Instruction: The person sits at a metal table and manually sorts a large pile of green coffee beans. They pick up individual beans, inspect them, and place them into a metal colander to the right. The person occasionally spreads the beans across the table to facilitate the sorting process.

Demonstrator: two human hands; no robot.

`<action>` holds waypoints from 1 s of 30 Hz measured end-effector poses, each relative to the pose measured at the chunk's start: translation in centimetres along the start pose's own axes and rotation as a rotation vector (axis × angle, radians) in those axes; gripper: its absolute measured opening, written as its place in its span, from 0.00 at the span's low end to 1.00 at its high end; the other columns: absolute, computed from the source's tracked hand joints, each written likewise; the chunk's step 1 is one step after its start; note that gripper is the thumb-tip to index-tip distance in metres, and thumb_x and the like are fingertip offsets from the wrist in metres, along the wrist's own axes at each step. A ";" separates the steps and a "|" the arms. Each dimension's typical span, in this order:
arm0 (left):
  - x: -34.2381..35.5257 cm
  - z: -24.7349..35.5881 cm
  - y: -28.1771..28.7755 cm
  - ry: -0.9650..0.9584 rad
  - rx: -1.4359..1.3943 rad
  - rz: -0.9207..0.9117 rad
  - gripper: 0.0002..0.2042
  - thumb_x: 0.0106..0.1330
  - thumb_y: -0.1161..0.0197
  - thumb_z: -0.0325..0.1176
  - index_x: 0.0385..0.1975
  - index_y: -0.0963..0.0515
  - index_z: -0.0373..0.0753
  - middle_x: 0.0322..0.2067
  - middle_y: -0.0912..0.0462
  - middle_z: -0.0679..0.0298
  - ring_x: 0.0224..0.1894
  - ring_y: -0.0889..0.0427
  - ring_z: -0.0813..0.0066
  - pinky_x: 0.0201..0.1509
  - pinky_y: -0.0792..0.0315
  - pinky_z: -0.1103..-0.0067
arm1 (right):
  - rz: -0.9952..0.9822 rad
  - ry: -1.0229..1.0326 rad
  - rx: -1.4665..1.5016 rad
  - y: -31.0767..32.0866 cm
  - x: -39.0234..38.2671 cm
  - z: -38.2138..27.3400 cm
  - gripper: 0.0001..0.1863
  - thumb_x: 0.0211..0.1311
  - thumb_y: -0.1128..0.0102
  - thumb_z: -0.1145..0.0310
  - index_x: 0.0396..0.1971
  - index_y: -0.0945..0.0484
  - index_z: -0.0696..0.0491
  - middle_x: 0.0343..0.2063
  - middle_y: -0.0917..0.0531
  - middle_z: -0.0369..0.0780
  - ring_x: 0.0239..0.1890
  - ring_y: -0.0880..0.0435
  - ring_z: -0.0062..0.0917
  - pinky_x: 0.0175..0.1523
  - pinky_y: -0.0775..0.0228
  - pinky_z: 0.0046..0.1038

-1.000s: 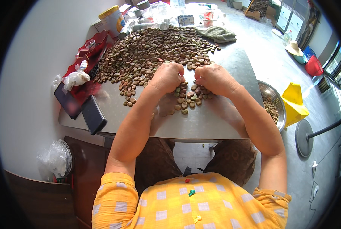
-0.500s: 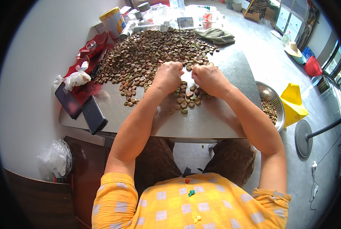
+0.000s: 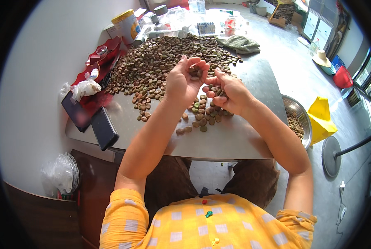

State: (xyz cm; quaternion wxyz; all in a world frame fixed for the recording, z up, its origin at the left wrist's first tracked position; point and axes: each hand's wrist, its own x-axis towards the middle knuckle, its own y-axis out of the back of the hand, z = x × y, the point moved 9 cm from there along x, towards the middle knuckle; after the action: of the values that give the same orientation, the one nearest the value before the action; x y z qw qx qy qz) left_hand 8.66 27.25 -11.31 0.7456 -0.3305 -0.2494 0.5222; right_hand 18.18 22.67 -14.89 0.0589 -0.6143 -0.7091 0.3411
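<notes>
A large heap of brown and greenish beans [image 3: 164, 62] covers the far half of a grey metal table [image 3: 231, 141]. A smaller cluster of beans [image 3: 202, 114] lies nearer me. My left hand [image 3: 184, 81] is raised above the table, palm turned up and cupped around several beans. My right hand [image 3: 226, 92] is beside it, fingers pinched on a bean near the left hand's fingertips, with more beans lying under it.
Two dark phones [image 3: 90, 120] lie at the table's left edge by red packaging [image 3: 98, 70] and crumpled white paper [image 3: 85, 88]. A yellow-lidded can [image 3: 126, 25], bottles and a green cloth [image 3: 239, 43] stand at the back. A metal bowl of beans [image 3: 295, 122] sits right, beside a yellow scoop [image 3: 321, 118].
Both hands have lifted from the small bean cluster on the table. The left hand has turned palm up with beans in it, and the right hand now picks at them.
</notes>
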 end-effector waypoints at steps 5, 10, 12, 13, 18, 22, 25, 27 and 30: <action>-2.5 -0.1 -4.5 -0.350 0.562 -0.250 0.23 0.72 0.59 0.48 0.45 0.27 0.33 0.38 0.22 0.60 0.42 0.27 0.74 0.48 0.30 0.75 | -0.057 0.090 0.134 -0.7 1.2 1.0 0.16 0.70 0.62 0.54 0.36 0.33 0.52 0.28 0.29 0.38 0.23 0.29 0.21 0.15 0.46 0.16; -3.7 0.0 -7.7 -0.676 0.923 -0.351 0.22 0.68 0.49 0.46 0.47 0.28 0.30 0.41 0.24 0.53 0.45 0.25 0.64 0.50 0.31 0.74 | -0.345 0.297 0.173 1.6 2.5 0.6 0.19 0.70 0.62 0.48 0.43 0.29 0.47 0.22 0.29 0.34 0.16 0.37 0.17 0.20 0.44 0.25; -4.4 0.2 -8.5 -0.809 1.085 -0.386 0.21 0.65 0.47 0.42 0.46 0.28 0.28 0.41 0.25 0.48 0.44 0.24 0.56 0.50 0.31 0.72 | -0.404 0.365 0.251 0.2 3.4 0.8 0.16 0.70 0.61 0.53 0.42 0.29 0.49 0.25 0.27 0.35 0.21 0.32 0.19 0.23 0.38 0.23; -4.9 0.1 -8.4 -0.874 1.173 -0.385 0.20 0.64 0.47 0.41 0.46 0.28 0.28 0.42 0.25 0.47 0.45 0.25 0.52 0.51 0.32 0.69 | -0.427 0.397 0.296 -0.3 3.8 1.1 0.15 0.69 0.60 0.55 0.42 0.29 0.50 0.27 0.27 0.35 0.23 0.30 0.19 0.24 0.36 0.22; -6.3 0.1 -8.4 -1.071 1.378 -0.342 0.21 0.63 0.47 0.42 0.47 0.28 0.29 0.48 0.27 0.46 0.50 0.28 0.48 0.54 0.36 0.63 | -0.350 0.467 0.326 -0.6 1.8 0.1 0.11 0.68 0.58 0.66 0.43 0.30 0.54 0.35 0.24 0.37 0.32 0.21 0.21 0.32 0.24 0.19; -5.8 1.7 -7.8 -1.046 1.420 -0.271 0.20 0.65 0.48 0.42 0.47 0.28 0.30 0.49 0.28 0.47 0.51 0.28 0.50 0.53 0.36 0.64 | -0.294 0.224 0.120 -0.9 0.3 -1.8 0.06 0.66 0.53 0.70 0.38 0.28 0.53 0.30 0.23 0.36 0.27 0.24 0.15 0.24 0.31 0.14; -4.8 2.4 -6.4 -1.042 1.376 -0.211 0.19 0.68 0.51 0.43 0.44 0.27 0.30 0.44 0.25 0.47 0.45 0.25 0.50 0.49 0.31 0.66 | -0.200 0.228 0.054 -0.6 -0.7 -3.1 0.04 0.64 0.46 0.71 0.28 0.29 0.52 0.21 0.25 0.34 0.17 0.33 0.11 0.14 0.47 0.11; -4.1 2.8 -5.3 -0.999 1.377 -0.154 0.16 0.64 0.46 0.37 0.42 0.25 0.30 0.42 0.24 0.49 0.42 0.23 0.52 0.45 0.30 0.65 | -0.139 0.272 0.000 -0.5 -0.6 -4.0 0.05 0.64 0.46 0.71 0.28 0.29 0.52 0.21 0.26 0.34 0.16 0.33 0.12 0.14 0.47 0.11; -3.4 2.5 -5.2 -0.906 1.330 -0.164 0.13 0.66 0.47 0.37 0.38 0.23 0.32 0.35 0.22 0.50 0.38 0.23 0.53 0.42 0.29 0.66 | -0.075 0.302 -0.041 0.4 -2.0 -5.4 0.07 0.63 0.45 0.69 0.26 0.31 0.52 0.21 0.26 0.35 0.16 0.33 0.12 0.14 0.47 0.11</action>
State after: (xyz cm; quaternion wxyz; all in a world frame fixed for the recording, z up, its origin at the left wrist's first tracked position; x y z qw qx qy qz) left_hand 8.92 23.44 -5.87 0.6488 0.4450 -0.1880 0.5881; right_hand 21.68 23.03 -10.36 0.1649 -0.6329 -0.7213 0.2281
